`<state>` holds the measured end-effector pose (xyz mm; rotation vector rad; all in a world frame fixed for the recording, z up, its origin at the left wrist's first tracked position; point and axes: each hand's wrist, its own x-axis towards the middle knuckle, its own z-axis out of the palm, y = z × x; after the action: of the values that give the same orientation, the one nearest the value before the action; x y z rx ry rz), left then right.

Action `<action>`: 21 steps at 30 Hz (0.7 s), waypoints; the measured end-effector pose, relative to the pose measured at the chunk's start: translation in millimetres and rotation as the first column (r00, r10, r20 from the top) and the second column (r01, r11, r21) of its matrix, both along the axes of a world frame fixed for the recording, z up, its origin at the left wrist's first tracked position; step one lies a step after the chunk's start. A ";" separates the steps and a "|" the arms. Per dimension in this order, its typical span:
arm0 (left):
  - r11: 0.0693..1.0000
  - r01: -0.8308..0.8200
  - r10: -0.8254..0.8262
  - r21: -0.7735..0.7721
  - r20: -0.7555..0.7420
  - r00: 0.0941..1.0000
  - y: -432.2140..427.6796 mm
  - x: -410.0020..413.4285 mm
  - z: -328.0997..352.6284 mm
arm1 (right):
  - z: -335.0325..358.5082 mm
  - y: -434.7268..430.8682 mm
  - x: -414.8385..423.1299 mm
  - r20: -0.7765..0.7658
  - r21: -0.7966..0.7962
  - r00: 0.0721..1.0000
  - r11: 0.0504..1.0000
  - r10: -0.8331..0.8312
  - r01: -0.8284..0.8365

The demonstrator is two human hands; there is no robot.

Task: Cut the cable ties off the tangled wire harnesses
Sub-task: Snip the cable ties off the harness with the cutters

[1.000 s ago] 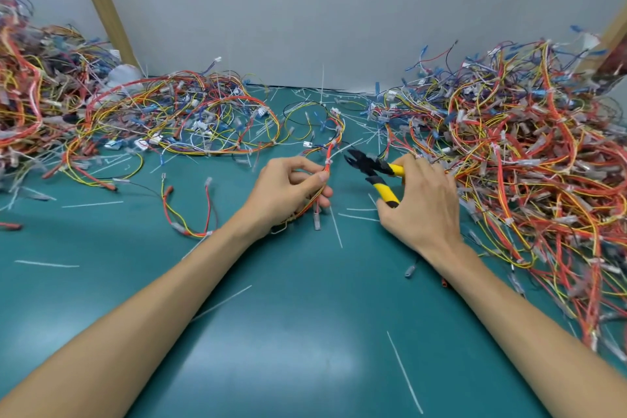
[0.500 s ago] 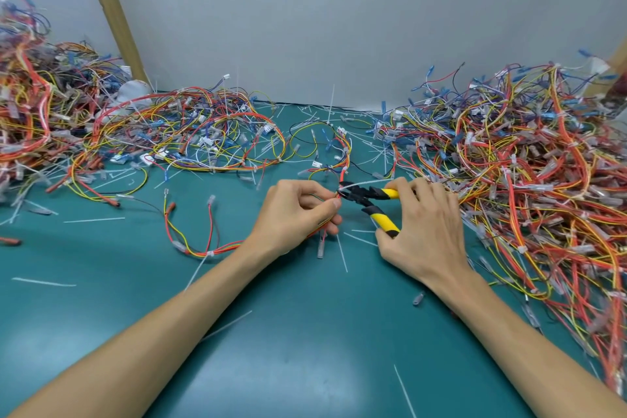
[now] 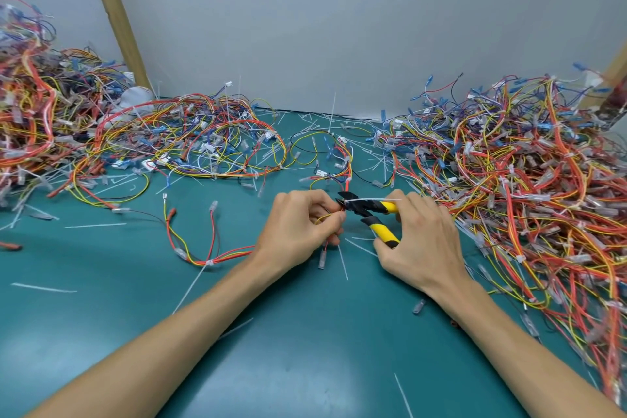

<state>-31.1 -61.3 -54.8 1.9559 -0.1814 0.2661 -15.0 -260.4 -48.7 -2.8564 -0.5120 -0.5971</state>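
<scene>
- Nearest, two bare forearms reach in from 7 and 5 o'clock over the green tabletop (image 3: 305, 366), which carries loose white offcuts (image 3: 342, 261).
- Left hand (image 3: 298, 227) — its fingers are pinched around a small wire harness (image 3: 346, 159) of red and yellow wires at centre; the harness trails from the hand toward 9 o'clock and loops away toward 12 o'clock.
- Right hand (image 3: 420, 241) is wrapped around the yellow-and-black handles of the cutters (image 3: 366, 209); the black jaws point toward 9 o'clock and meet the harness just beside the left fingertips.
- A white cable tie (image 3: 364, 199) lies across the jaws, its tail running toward 3 o'clock; whether it is cut through cannot be told.
- Farther, at 3 o'clock, a big heap of harnesses (image 3: 529, 187) — red, yellow and blue — covers the right side.
- At 10 to 11 o'clock, another pile (image 3: 190, 142) spreads along the back, rising higher at the far left.
- Beyond, a grey wall (image 3: 322, 27) with a tan post (image 3: 115, 13) at 11 o'clock.
</scene>
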 end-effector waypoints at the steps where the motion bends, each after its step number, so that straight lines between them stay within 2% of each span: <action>1: 1.000 -0.011 0.011 0.021 0.017 1.000 -0.5 -0.3 -0.1 | 0.1 0.0 0.0 0.005 -0.001 1.000 1.000 0.003 -0.003; 7: 0.996 -0.020 0.012 0.084 0.087 0.996 -1.3 -2.0 1.2 | 0.9 -0.2 0.2 0.029 0.022 0.999 0.999 0.036 -0.037; 13: 0.996 -0.019 0.011 0.091 0.092 0.996 -2.2 -3.3 1.0 | 1.3 -1.4 -1.8 0.005 0.024 0.998 0.997 0.068 -0.068; 21: 0.981 -0.058 0.036 0.186 0.120 0.992 -3.0 -5.5 -3.0 | 0.3 -0.6 -0.5 -0.003 -0.019 1.000 1.000 -0.001 0.001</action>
<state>-36.6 -64.3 -57.8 2.1369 -0.2444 0.4066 -15.5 -261.0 -48.4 -2.8748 -0.5188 -0.5919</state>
